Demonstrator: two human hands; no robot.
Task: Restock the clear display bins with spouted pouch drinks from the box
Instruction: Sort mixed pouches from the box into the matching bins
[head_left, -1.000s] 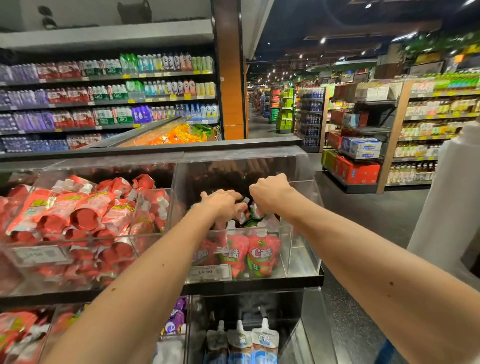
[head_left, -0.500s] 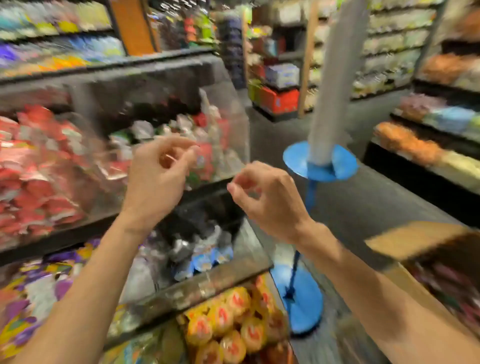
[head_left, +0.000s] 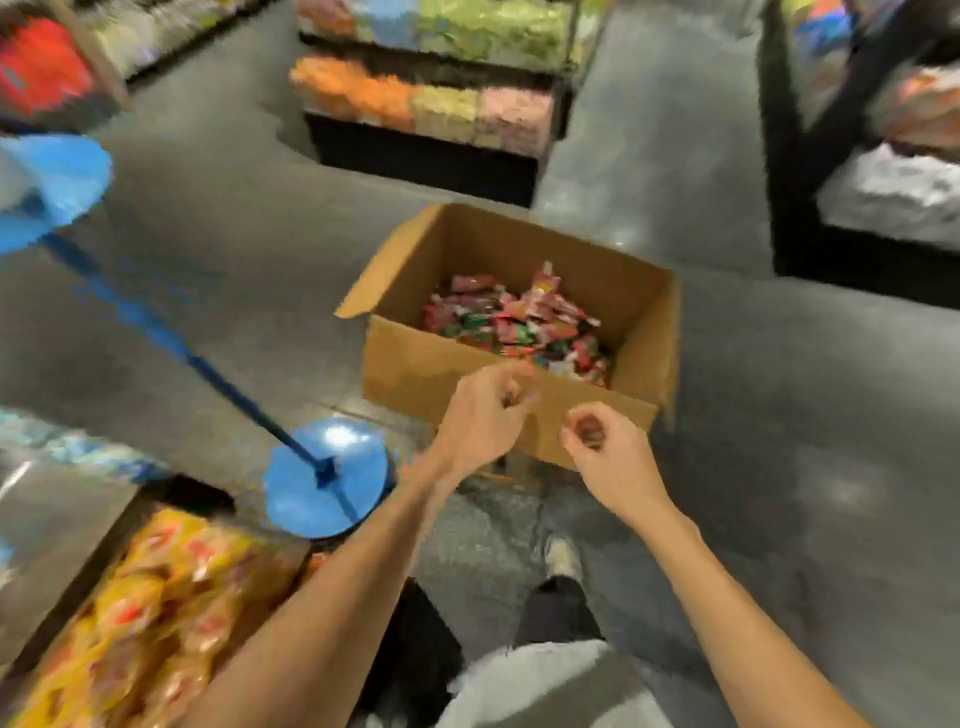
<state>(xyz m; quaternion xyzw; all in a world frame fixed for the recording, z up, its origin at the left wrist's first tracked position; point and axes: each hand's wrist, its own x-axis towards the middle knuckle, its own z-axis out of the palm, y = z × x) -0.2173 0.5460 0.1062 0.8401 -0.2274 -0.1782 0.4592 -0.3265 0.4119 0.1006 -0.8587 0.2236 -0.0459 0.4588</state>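
An open cardboard box (head_left: 447, 358) stands on the grey floor ahead of me, flaps up. Red and green spouted pouch drinks (head_left: 519, 322) lie in a heap inside it. My left hand (head_left: 485, 415) hovers over the box's near wall, fingers loosely curled, nothing in it. My right hand (head_left: 605, 452) hangs just right of it in front of the box, also loosely curled and holding nothing. The clear display bins are mostly out of view; only a corner of one with yellow packs (head_left: 150, 613) shows at the lower left. The frame is blurred by motion.
A blue stand (head_left: 327, 478) with a round base and slanting pole sits on the floor left of the box. Low displays of goods (head_left: 426, 104) stand behind the box, and a dark shelf unit (head_left: 883, 182) at the right. My shoe (head_left: 561, 558) is below the hands.
Both hands left the upper clear bin and came down empty. My view swung right and down from the bins to the box on the floor.
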